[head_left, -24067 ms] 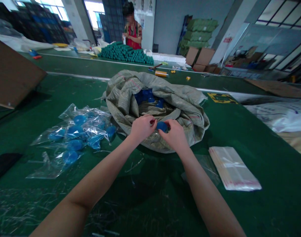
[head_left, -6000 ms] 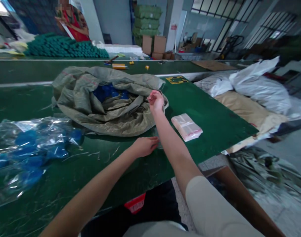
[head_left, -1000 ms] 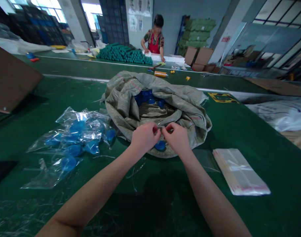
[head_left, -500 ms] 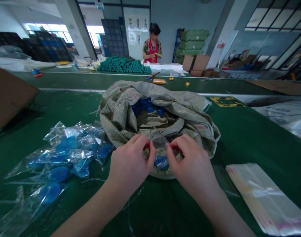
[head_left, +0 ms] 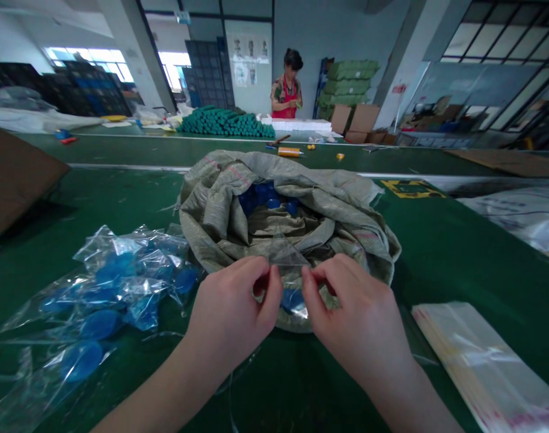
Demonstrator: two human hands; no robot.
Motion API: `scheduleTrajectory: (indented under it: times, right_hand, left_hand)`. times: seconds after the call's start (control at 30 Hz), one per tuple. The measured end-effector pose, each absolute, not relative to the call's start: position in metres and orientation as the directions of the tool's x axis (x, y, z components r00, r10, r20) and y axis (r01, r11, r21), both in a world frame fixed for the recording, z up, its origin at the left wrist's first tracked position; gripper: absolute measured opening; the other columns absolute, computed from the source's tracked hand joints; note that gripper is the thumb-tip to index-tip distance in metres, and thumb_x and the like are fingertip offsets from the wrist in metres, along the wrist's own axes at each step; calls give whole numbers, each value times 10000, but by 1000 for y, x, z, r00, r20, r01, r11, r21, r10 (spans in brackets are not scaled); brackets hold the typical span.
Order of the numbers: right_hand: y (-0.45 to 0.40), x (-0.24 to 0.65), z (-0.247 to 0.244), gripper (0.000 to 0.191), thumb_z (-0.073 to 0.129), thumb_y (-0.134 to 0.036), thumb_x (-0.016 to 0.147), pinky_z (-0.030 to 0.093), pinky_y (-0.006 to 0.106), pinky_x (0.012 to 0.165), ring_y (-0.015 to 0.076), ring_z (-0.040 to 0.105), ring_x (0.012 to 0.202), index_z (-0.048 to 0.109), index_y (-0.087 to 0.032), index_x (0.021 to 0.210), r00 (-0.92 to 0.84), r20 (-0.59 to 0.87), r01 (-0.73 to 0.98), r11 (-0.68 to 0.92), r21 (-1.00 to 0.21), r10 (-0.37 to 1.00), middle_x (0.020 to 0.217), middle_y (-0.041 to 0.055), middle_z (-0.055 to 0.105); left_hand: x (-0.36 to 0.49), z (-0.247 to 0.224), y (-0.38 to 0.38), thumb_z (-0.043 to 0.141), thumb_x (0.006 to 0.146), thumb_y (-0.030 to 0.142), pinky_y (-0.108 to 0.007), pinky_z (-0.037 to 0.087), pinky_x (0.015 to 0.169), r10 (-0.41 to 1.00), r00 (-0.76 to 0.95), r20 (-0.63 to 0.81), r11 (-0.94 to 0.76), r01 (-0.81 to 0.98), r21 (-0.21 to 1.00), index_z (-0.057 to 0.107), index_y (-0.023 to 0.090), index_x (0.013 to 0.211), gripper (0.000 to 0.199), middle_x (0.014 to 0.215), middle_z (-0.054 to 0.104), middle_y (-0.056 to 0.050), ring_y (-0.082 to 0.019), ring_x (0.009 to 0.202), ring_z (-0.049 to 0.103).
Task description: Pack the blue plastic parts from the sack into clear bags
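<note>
Between my hands hangs a clear plastic bag with a blue round item inside its lower part. My left hand pinches the bag's left edge between thumb and forefinger. The opposite edge is pinched the same way by my right hand. Just behind them lies a crumpled grey-green woven sack, rolled open, with several blue round items in it. To the left is a heap of clear bags holding blue items. A stack of flat clear bags lies right of my right hand.
A cardboard box stands at the left on the green table. Across the white edge, an orange tube and a hammer-like tool lie on the far surface. A person stands behind green rolls.
My hands have come slightly lower and nearer with the bag, and its top flap shows more. The person at the back has shifted right, head bent down.
</note>
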State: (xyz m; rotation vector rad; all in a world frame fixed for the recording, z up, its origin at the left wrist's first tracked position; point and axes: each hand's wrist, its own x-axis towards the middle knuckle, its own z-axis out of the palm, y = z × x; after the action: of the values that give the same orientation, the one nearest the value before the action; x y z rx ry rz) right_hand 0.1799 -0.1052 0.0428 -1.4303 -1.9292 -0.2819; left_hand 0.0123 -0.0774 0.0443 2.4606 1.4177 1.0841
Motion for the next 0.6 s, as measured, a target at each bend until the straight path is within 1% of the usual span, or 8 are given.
scheduleTrajectory:
  times: [0.2,0.3,0.4,0.5,0.6]
  right_hand:
    - [-121,179,59,261,533,-207,912,321,249,512,106,461,563,500,-186,654,-178,701,873,440,-212,691,626,0,494]
    - [-118,180,55,270,526,-212,914,317,252,512,107,455,557,495,-192,646,-187,697,877,437,-199,692,620,-1,491]
    - [-100,180,38,264,503,-226,920,330,259,538,116,474,583,511,-189,659,-190,628,890,402,-215,755,655,10,514]
    - [-76,180,14,231,511,-247,917,344,264,578,128,500,631,545,-177,699,-178,507,899,349,-264,843,712,20,549]
    - [-60,184,-4,208,527,-275,923,364,266,647,133,519,681,576,-168,751,-203,385,883,338,-324,900,751,23,585]
  left_hand:
    - [5,63,-98,479,891,185,-199,293,421,735,361,574,-640,649,411,458,181,587,304,511,435,38,-64,427,360]
    - [2,62,-98,465,890,217,-214,286,419,765,342,546,-598,692,404,456,191,576,316,501,444,30,-76,418,353]
    - [4,50,-78,477,860,275,-244,291,447,852,296,431,-469,799,377,473,194,557,314,513,491,10,-98,429,387]
    - [9,32,-52,479,853,324,-268,305,506,923,267,278,-354,870,343,539,187,581,311,567,558,-17,-127,484,449]
    - [14,15,-33,475,848,338,-278,323,565,950,231,209,-291,896,336,607,177,628,303,624,609,-46,-155,568,512]
